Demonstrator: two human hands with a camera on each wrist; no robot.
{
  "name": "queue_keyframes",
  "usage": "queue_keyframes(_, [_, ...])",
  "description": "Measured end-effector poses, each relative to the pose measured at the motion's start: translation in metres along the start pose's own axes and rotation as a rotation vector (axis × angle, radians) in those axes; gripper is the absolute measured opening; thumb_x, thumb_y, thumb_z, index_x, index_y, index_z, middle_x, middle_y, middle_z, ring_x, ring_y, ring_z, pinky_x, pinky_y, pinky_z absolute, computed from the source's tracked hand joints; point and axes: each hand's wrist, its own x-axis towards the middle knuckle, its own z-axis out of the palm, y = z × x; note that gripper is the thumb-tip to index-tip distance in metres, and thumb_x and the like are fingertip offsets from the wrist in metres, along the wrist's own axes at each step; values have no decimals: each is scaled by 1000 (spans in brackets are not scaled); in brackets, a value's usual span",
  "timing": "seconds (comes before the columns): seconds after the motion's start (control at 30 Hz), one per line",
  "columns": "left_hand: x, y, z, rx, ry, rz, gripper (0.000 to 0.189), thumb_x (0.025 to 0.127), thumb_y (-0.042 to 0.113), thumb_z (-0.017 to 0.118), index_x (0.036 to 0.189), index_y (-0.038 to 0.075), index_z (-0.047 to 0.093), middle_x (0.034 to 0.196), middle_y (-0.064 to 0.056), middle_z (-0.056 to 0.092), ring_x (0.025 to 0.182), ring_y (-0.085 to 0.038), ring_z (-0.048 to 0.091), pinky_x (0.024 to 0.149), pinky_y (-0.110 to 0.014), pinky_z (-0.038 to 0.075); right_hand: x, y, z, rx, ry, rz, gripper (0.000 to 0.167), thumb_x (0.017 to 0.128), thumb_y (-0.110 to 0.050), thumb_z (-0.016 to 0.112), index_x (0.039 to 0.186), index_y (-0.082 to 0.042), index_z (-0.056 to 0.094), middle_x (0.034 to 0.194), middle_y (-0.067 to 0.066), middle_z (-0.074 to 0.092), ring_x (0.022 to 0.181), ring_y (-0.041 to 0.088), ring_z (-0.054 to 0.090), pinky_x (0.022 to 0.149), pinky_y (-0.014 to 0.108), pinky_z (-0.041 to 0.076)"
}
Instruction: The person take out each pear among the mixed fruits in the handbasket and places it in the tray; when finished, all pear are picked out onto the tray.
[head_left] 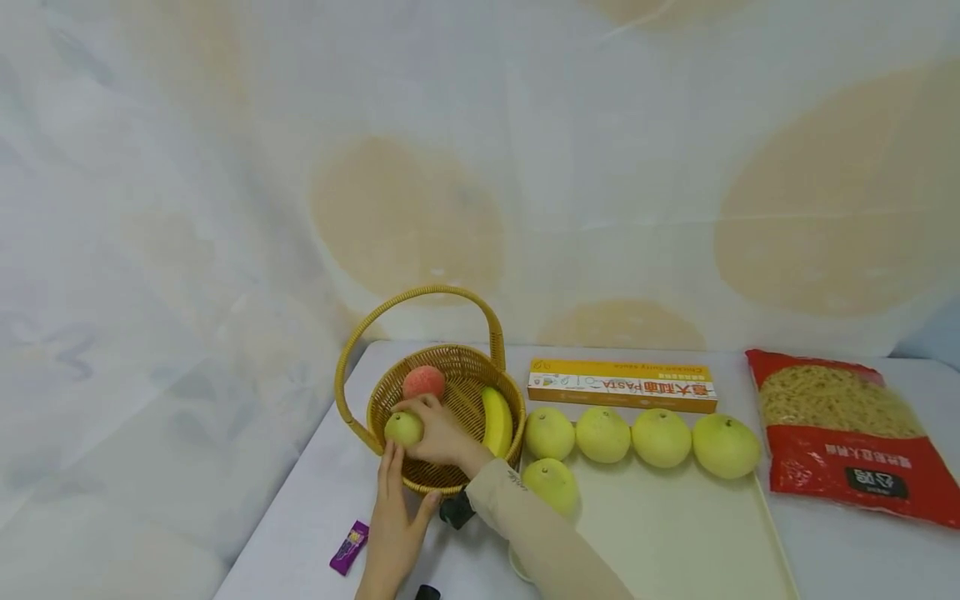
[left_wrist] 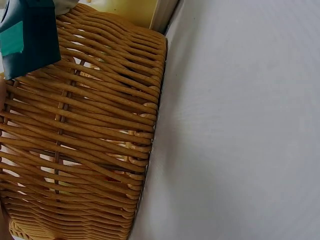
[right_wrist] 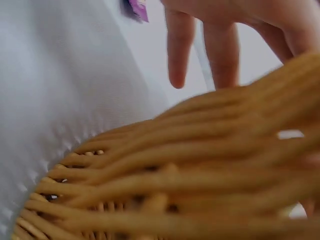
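In the head view, my right hand (head_left: 441, 432) reaches into a round wicker basket (head_left: 510, 387) and grips a round yellow-green fruit (head_left: 403, 428) at the basket's left side. Beside that hand lie a red peach-like fruit (head_left: 423, 382) and a yellow banana (head_left: 497, 423), both inside the basket. The left hand (head_left: 399, 523) touches the near left of the basket from outside, thumb spread from its straight fingers. Those fingers (right_wrist: 222, 55) show beyond the blurred weave (right_wrist: 165, 185) in the right wrist view. The left wrist view is mostly filled by the basket's side (left_wrist: 85, 135).
Right of the basket, a pale tray (head_left: 675, 533) bears several round yellow-green fruits (head_left: 603, 435). Behind it lies a pasta box (head_left: 622, 387). A red pasta bag (head_left: 862, 454) is at far right. A small purple packet (head_left: 349, 547) lies left of the left hand. The basket's tall handle (head_left: 420, 292) arches up.
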Motion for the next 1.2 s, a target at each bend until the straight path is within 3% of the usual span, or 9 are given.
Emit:
queue_keyframes(0.2, [-1,1,-1,-15,-21,-26,83,90,30,67,154,6,20,163,-11,12,144,-41,29,110,-58,36,-5,3,-3,62,-110,39,63,73,-18,81,131,-25,56,131,7,51,104,17,52,75,25,47])
queue_keyframes(0.33, [-1,1,-2,-26,-36,-34,84,91,31,67,155,7,18,164,-11,10,145,-39,26,111,-57,35,-7,3,-3,42,-137,48,65,73,-21,82,132,-27,54,130,7,52,96,14,53,69,22,46])
queue_keyframes(0.47, [-2,0,-1,-27,-30,-29,84,91,32,67,155,8,18,164,-12,11,145,-40,26,111,-57,35,-10,0,0,-24,-83,3,65,74,-25,81,133,-26,55,134,9,52,100,16,57,73,24,49])
queue_keyframes(0.57, [-2,-1,-1,-32,-28,-31,84,91,32,67,155,9,18,164,-11,10,145,-40,26,111,-57,35,-12,-3,0,-18,2,-30,66,74,-26,81,135,-23,54,134,11,51,106,20,58,79,28,52])
queue_keyframes(0.8, [2,0,-2,-29,-17,-16,83,91,32,67,155,9,19,163,-13,14,143,-42,30,106,-62,38,-20,-6,-17,132,211,15,75,73,-19,81,140,-18,48,136,12,48,105,26,58,82,41,51])
queue_keyframes(1.0, [2,0,-4,-7,-12,-8,84,90,30,68,155,8,19,162,-16,15,140,-46,32,103,-63,40,-36,-9,-39,213,211,43,74,77,-17,79,142,-19,45,141,14,44,109,30,56,84,46,52])
queue_keyframes(1.2, [2,0,-4,-16,-39,-15,84,92,30,66,156,9,16,162,-17,12,141,-47,29,104,-64,38,-55,-16,-61,226,182,33,74,77,-20,79,142,-18,44,139,12,44,110,28,55,86,46,51])
